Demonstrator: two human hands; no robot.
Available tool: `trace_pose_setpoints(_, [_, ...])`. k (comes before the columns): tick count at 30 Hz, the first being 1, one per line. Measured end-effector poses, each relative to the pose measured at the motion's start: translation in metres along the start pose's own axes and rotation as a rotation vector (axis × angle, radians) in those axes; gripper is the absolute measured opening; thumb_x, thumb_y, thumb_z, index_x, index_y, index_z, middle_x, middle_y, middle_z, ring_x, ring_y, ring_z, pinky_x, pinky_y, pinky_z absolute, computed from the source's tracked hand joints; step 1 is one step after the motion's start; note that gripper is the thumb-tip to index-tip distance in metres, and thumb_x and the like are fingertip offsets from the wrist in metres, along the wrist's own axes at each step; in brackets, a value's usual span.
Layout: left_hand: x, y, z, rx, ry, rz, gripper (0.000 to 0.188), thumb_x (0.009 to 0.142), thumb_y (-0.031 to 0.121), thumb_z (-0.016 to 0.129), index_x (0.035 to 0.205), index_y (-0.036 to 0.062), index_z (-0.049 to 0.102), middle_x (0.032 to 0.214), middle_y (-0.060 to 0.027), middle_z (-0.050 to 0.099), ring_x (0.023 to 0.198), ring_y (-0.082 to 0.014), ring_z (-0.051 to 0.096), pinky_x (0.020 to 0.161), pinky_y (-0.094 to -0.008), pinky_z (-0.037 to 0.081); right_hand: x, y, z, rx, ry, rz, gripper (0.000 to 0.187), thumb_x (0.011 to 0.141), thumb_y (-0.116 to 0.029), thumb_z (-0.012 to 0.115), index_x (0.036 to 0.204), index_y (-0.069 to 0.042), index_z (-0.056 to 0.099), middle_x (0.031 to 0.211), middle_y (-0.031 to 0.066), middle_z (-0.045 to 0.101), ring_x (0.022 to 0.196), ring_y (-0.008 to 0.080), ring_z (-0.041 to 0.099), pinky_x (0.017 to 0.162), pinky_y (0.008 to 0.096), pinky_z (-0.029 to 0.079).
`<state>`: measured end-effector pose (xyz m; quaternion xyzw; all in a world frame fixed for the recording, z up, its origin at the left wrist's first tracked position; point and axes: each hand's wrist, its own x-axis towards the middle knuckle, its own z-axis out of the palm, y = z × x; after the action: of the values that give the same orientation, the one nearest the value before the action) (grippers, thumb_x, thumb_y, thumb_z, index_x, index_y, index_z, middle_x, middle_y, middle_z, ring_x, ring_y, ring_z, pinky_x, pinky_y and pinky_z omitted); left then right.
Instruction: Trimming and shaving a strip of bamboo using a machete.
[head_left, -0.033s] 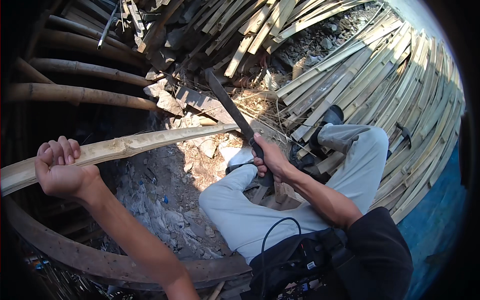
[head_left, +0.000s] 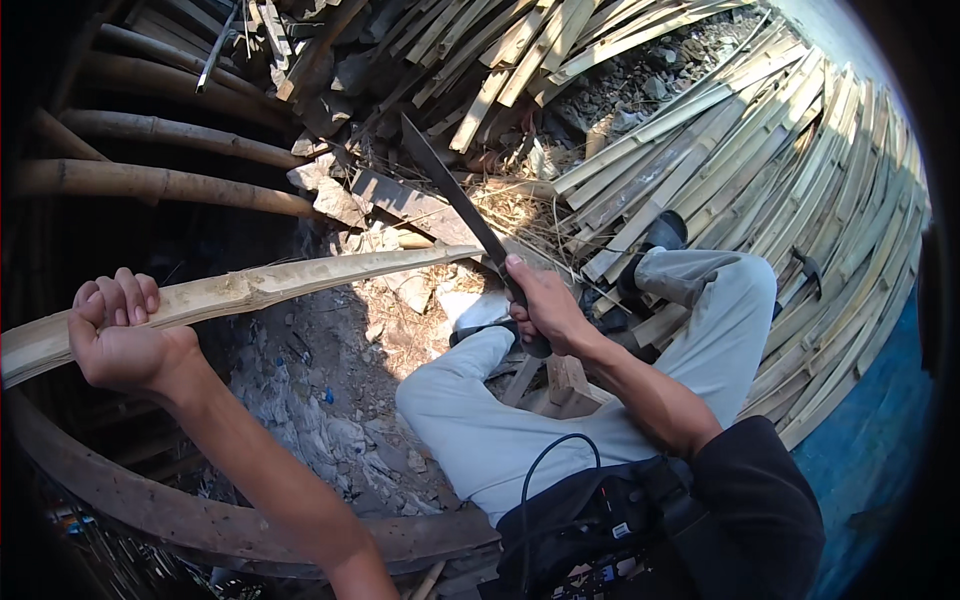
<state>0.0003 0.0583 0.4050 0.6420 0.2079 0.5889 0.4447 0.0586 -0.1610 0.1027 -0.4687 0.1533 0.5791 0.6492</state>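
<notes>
My left hand (head_left: 128, 335) is closed around a long split bamboo strip (head_left: 270, 284) near the left edge of the view. The strip is pale, with a node along its length, and runs rightward to a narrow end. My right hand (head_left: 548, 308) grips the dark handle of a machete (head_left: 455, 200). Its long blade points up and to the left, crossing near the strip's right end; whether the two touch I cannot tell.
Stacked split bamboo strips (head_left: 740, 180) lie to the right, with another heap (head_left: 500, 55) at the far side. Round bamboo poles (head_left: 180, 185) stick in from the left. Rubble and shavings (head_left: 515, 207) cover the ground. A hammer-like dark tool (head_left: 808, 268) lies on the right stack.
The machete has shifted slightly up and to the left at its tip, my right hand moving with it. My left hand and the bamboo strip have hardly moved.
</notes>
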Motion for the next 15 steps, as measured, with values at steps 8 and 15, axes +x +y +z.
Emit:
trace_pose_setpoints(8, [-0.008, 0.006, 0.012, 0.021, 0.053, -0.015, 0.016, 0.076, 0.006, 0.037, 0.063, 0.0102, 0.030, 0.054, 0.0002, 0.022, 0.044, -0.0102, 0.023, 0.044, -0.0247, 0.024, 0.032, 0.053, -0.024, -0.960, 0.242, -0.639, 0.067, 0.090, -0.056, 0.046, 0.077, 0.007, 0.064, 0.068, 0.0264, 0.060, 0.069, 0.0393, 0.063, 0.064, 0.0461, 0.048])
trace_pose_setpoints(15, [-0.002, 0.000, 0.009, 0.099, 0.071, -0.013, 0.012, 0.076, 0.004, 0.038, 0.065, 0.0085, 0.034, 0.056, 0.0005, 0.024, 0.045, -0.0098, 0.026, 0.043, -0.0243, 0.025, 0.033, 0.055, -0.023, -1.136, 0.199, -0.253, 0.074, 0.086, -0.059, 0.048, 0.085, 0.012, 0.065, 0.092, 0.0361, 0.062, 0.090, 0.0482, 0.062, 0.078, 0.0489, 0.050])
